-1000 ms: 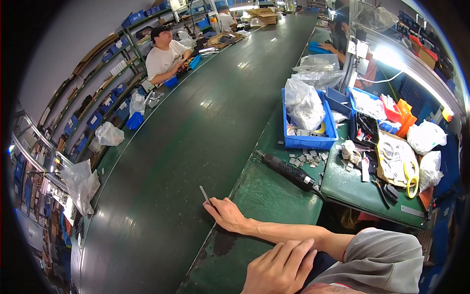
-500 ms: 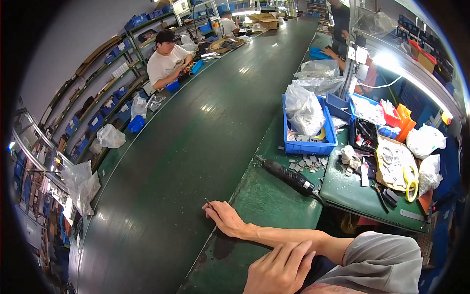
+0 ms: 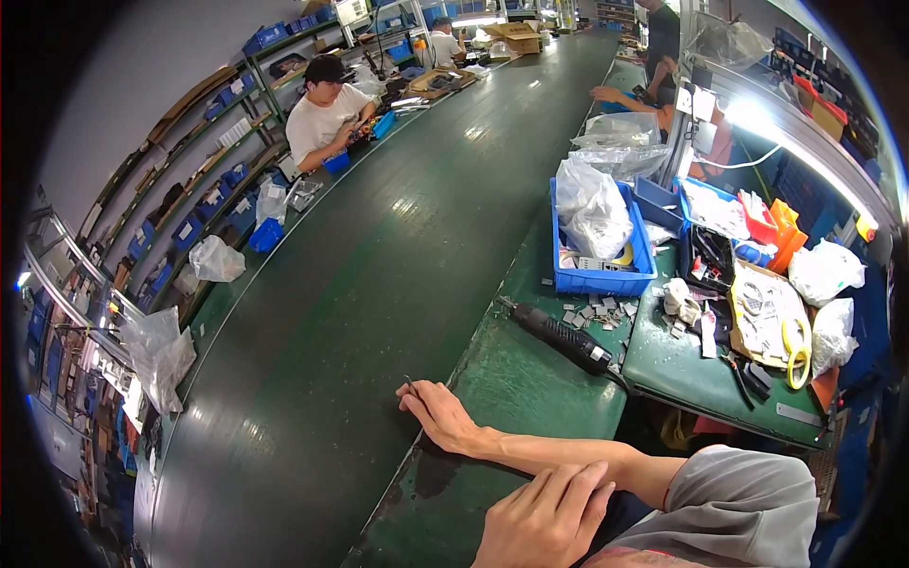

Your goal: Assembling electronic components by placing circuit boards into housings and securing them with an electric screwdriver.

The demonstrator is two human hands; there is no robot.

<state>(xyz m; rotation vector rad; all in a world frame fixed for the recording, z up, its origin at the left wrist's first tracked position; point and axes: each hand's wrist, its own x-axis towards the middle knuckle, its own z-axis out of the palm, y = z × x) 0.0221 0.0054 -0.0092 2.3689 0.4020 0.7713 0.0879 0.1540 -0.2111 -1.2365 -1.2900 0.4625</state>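
My right hand (image 3: 437,417) reaches leftward over the near edge of the dark green conveyor belt (image 3: 350,312). Its fingers are closed on a small thin dark piece (image 3: 410,382), whose tip sticks out past them; its kind is too small to make out. Across my right forearm lies my left hand (image 3: 544,516), back upward, fingers stretched out and holding nothing that I can see. Beyond my right forearm, a black electric screwdriver (image 3: 559,341) lies on the green worktop (image 3: 530,402).
Small grey metal pieces (image 3: 601,312) lie scattered by a blue bin (image 3: 606,282) containing plastic bags. Yellow-handled scissors (image 3: 797,355), pliers (image 3: 737,381) and parts trays cover the right side table. Co-workers sit across the belt and stand at the far right.
My hands stay almost in place, the right one's fingers shifting slightly. At the far right, the co-worker's arm has moved over the blue tray. The whole view has shifted slightly.
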